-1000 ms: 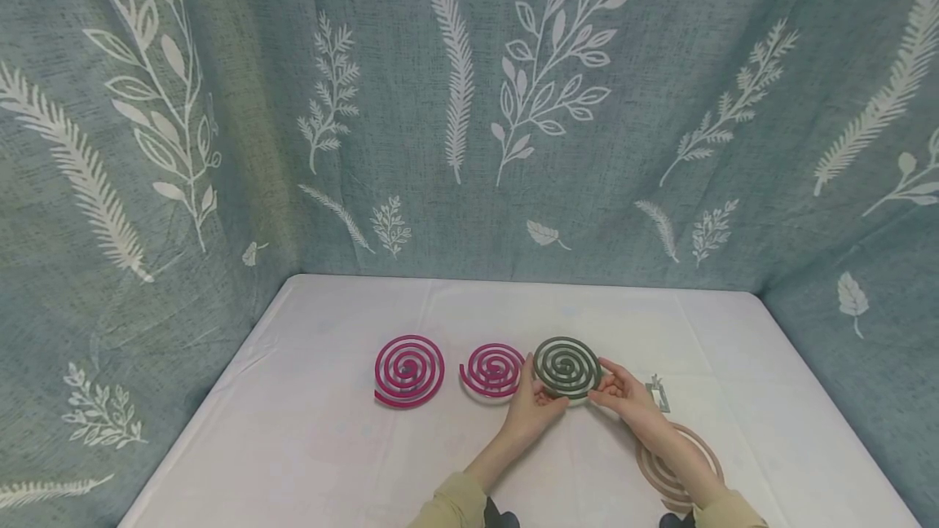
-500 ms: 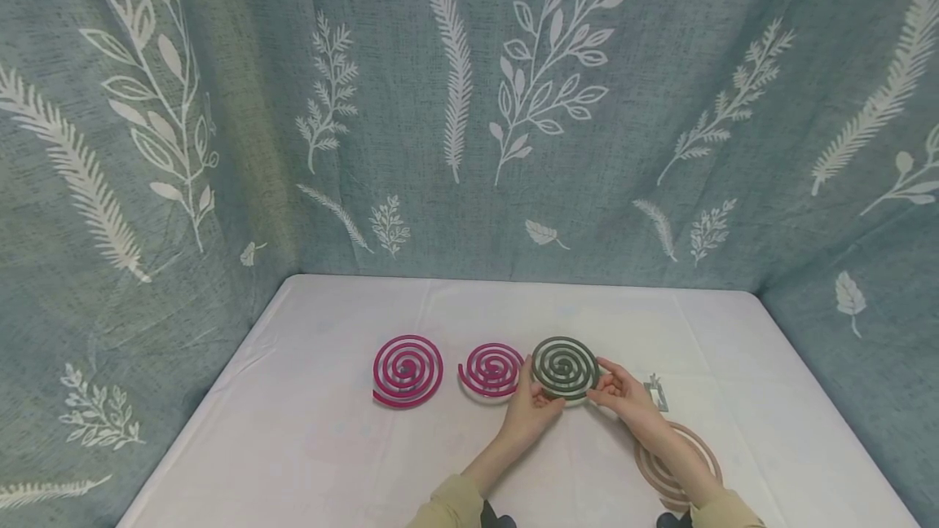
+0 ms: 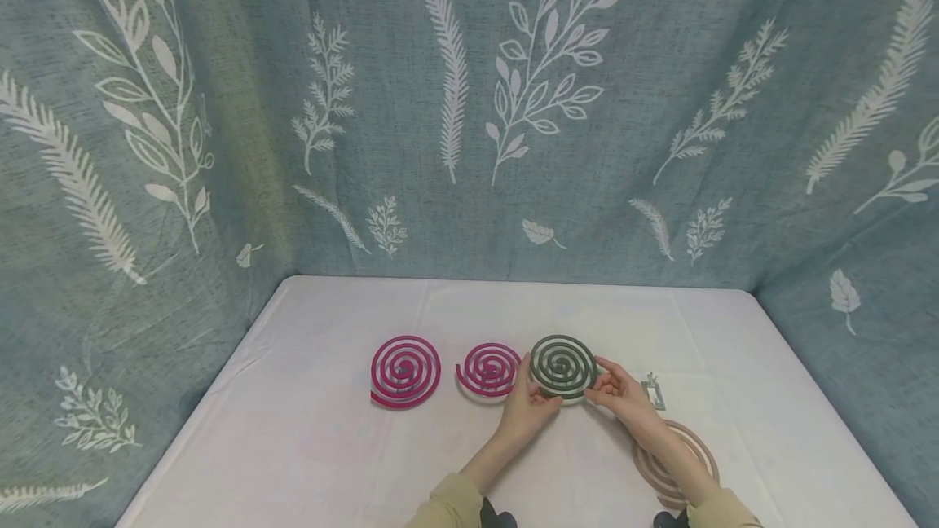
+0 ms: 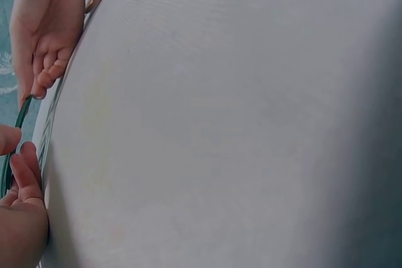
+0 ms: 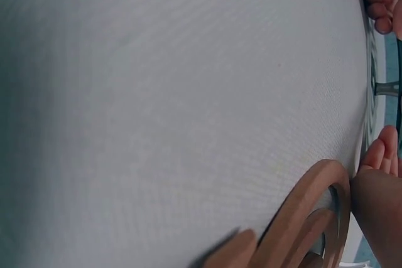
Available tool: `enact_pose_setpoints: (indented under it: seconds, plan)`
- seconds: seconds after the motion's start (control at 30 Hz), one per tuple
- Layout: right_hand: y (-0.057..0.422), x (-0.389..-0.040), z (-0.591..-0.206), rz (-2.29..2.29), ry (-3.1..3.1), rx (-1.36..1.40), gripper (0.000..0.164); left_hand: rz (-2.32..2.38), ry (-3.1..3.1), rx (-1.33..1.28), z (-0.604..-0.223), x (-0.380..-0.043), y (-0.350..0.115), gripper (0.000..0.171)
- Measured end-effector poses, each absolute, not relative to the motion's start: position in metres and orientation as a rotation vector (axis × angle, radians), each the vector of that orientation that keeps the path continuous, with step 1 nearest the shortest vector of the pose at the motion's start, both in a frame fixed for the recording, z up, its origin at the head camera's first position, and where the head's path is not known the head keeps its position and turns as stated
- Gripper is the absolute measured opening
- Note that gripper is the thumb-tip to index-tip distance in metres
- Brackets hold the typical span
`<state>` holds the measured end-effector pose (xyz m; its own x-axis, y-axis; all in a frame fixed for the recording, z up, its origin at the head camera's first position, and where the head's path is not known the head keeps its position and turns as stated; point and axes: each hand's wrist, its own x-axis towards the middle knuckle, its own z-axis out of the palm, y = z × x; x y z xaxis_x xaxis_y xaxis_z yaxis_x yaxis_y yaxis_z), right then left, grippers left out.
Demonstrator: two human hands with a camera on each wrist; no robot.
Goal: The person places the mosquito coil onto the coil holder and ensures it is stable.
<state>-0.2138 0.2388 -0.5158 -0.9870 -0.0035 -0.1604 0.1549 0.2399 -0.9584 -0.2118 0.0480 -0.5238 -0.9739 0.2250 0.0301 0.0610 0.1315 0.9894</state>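
A dark green mosquito coil (image 3: 562, 367) is held level between both hands, raised above the white tabletop. My left hand (image 3: 525, 414) pinches its left and near edge, thumb at the front. My right hand (image 3: 623, 399) pinches the right edge with thumb and fingers. A small grey upright piece (image 5: 387, 88) shows under the green coil in the right wrist view, with coil-like rings (image 4: 48, 123) low on the table below it. Close beside the left fingers, a smaller magenta coil (image 3: 490, 370) sits partly overlapped by that hand.
Farther left stands a larger magenta coil (image 3: 406, 372). A tan coil (image 3: 675, 463) lies on the table, partly under the right forearm. Just right of the right hand is a small metal coil stand (image 3: 653, 392). A patterned blue-green curtain (image 3: 469, 104) surrounds the white table (image 3: 293, 446).
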Motion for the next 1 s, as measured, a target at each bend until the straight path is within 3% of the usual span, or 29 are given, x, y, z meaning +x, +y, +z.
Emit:
enact_pose_setpoints:
  seconds: [1.0]
  plan:
    - [0.2386, -0.213, -0.5159, -1.903, 2.339, 0.134, 0.068, 1.965, 2.299, 0.26, -0.5255, -0.2093, 0.048, 0.087]
